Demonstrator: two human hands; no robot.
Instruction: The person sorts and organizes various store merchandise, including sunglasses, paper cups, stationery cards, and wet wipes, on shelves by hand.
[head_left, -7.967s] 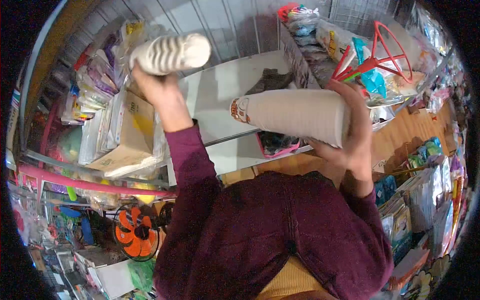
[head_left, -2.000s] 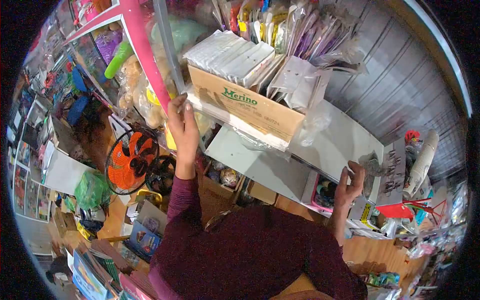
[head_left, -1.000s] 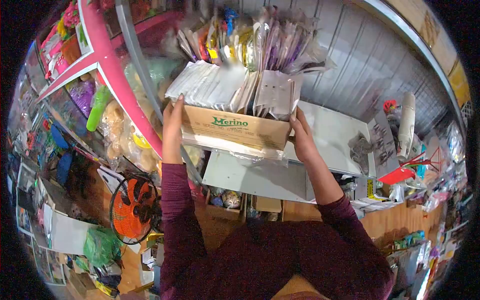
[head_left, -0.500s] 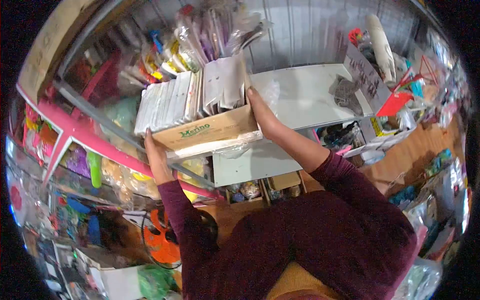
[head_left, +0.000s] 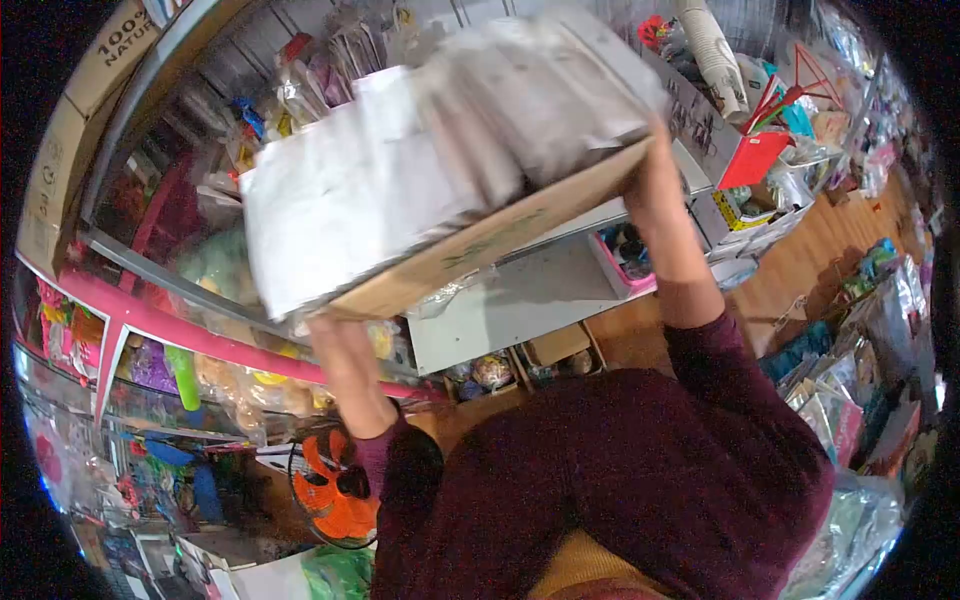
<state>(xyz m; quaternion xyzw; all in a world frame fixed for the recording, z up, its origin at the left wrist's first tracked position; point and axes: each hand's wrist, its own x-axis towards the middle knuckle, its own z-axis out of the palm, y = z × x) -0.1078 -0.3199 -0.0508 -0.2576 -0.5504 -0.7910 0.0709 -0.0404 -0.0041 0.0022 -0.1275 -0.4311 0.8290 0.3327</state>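
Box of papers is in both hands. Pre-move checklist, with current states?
1. Left hand on box: ok, at its near left corner.
2. Right hand on box: ok, at its right end.
3. Papers inside box: ok, none seen falling, though blurred.
4. Box lettering readable: not ok, smeared.
5. Box underside off the shelf: cannot tell, hidden.
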